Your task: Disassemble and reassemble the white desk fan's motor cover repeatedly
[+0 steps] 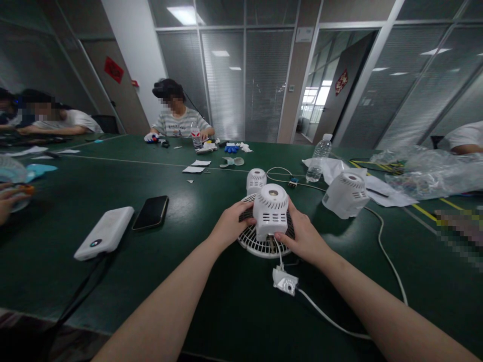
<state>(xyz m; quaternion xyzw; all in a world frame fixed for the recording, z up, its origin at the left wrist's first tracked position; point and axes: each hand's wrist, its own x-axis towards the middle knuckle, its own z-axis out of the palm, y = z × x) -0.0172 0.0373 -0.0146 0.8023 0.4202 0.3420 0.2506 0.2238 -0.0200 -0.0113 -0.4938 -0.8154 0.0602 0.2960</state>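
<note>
Left gap: bare worktop [192, 208] from phone [151, 212] to left hand [233, 223]
Straight ahead: rear casing [256, 180] blocks
Right: bottle [319, 158], right casing [344, 196]
Near side: small wired box [286, 280] obstructs

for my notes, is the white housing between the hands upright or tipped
Upright: the housing has its rounded end up, left hand and right hand at its sides, grille below.

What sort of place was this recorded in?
Probably an office meeting room used as a workshop: glass partitions, a large green table, and a white vented housing held between left hand and right hand.
</note>
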